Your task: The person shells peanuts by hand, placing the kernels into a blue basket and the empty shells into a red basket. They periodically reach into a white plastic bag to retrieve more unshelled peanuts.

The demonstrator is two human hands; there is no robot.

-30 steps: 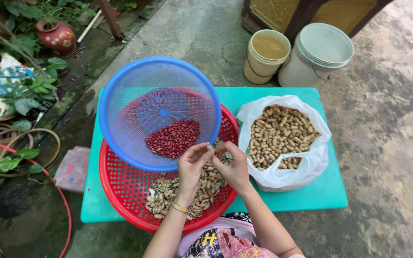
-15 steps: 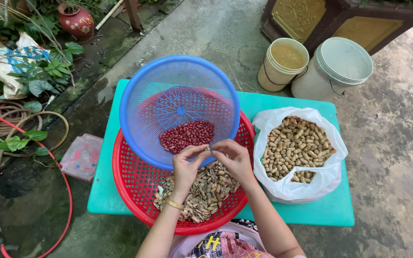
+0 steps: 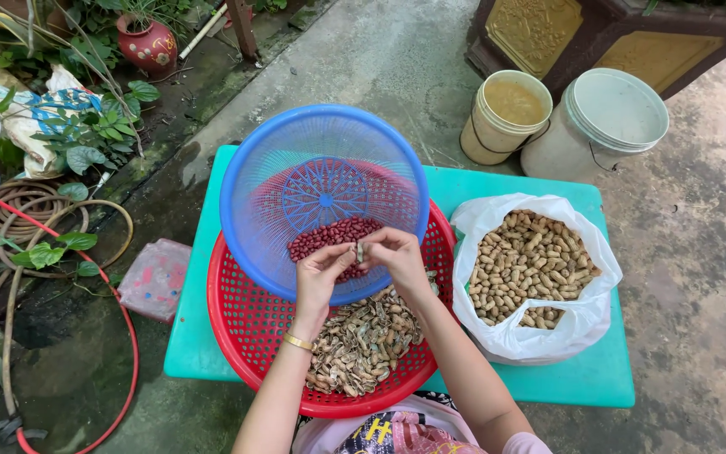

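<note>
Teal table (image 3: 548, 387); damp concrete floor (image 3: 699, 277)

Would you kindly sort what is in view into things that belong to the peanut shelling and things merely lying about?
In use: left hand, right hand, peanut pod, blue basket, red basket, empty shells, bag of peanuts.

Lying about: two buckets, hose, red pot.
</note>
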